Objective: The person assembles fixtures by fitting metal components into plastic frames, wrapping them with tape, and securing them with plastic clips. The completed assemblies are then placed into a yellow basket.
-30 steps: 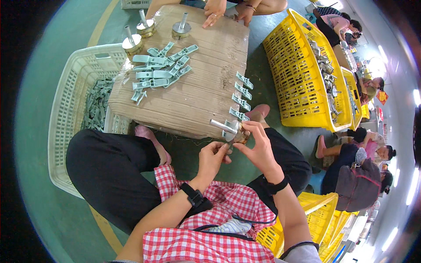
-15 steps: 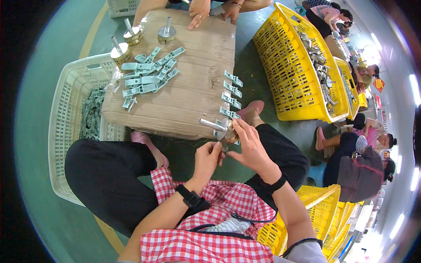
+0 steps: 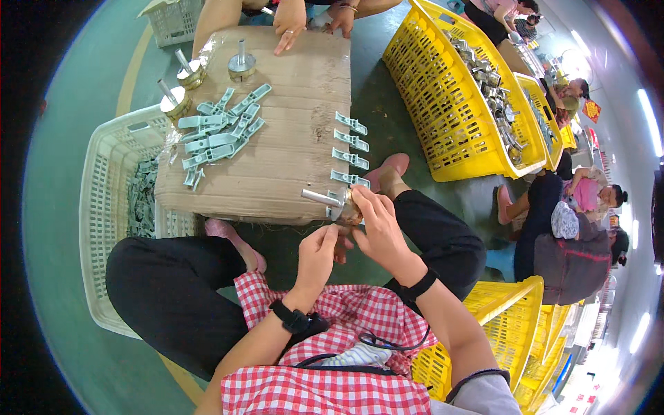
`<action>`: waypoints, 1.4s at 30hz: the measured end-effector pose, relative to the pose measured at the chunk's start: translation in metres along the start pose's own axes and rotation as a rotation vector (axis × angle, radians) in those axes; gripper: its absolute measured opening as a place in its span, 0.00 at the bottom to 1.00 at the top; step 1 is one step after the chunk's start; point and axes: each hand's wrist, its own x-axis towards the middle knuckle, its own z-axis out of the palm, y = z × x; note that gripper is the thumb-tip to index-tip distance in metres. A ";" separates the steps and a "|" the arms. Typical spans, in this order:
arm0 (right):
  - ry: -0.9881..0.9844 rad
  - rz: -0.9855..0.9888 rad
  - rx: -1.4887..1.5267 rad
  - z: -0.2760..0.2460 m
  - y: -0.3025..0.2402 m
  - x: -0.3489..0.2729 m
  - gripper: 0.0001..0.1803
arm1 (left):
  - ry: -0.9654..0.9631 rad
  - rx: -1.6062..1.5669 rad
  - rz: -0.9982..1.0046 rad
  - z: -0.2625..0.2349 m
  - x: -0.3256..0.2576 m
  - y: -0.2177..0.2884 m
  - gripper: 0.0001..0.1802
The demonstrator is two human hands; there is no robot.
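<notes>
At the near right corner of a cardboard box (image 3: pixel 290 138), my right hand (image 3: pixel 380 228) has its fingers closed round a round metal fitting (image 3: pixel 340 207) with a short steel rod pointing left. My left hand (image 3: pixel 317 256) is just below it, thumb and fingertips pinched at the fitting's lower side. Whatever sits in that pinch is hidden. Along the box's right edge lie several pale green plastic clips (image 3: pixel 351 161) in a column, the nearest close to my right fingers. A loose pile of pale green clips (image 3: pixel 220 135) lies on the box's left half.
Similar rod-topped fittings (image 3: pixel 241 63) stand at the box's far left. A co-worker's hand (image 3: pixel 289 24) rests on the far edge. A white basket (image 3: pixel 93 207) of green parts stands left, a yellow crate (image 3: pixel 436 104) of metal parts right. More yellow crates (image 3: pixel 508 332) are near right.
The view has shifted, so the box and crates sit further left. My hands stay at the fitting; my left fingers have moved slightly closer under it.
</notes>
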 end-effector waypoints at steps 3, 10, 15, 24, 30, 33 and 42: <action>-0.006 -0.013 0.046 -0.003 0.004 0.000 0.35 | 0.046 0.102 0.147 -0.006 -0.004 0.023 0.12; -0.065 -0.045 0.190 -0.014 0.018 0.007 0.35 | 0.154 0.400 0.328 -0.038 0.026 0.108 0.11; -0.191 -0.017 0.292 -0.026 0.031 0.022 0.35 | -0.212 1.598 0.520 -0.029 0.039 0.115 0.34; -0.286 -0.103 0.326 -0.032 0.076 0.062 0.29 | -0.418 1.644 0.508 -0.019 0.075 0.125 0.44; -0.464 -0.119 0.459 -0.028 0.097 0.083 0.26 | -0.552 1.585 0.724 -0.005 0.087 0.112 0.47; -0.511 -0.162 0.490 -0.029 0.104 0.095 0.25 | -0.560 1.580 0.800 -0.005 0.093 0.102 0.47; -0.857 0.072 0.708 -0.027 0.120 0.133 0.27 | -0.427 1.604 0.881 -0.011 0.113 0.090 0.41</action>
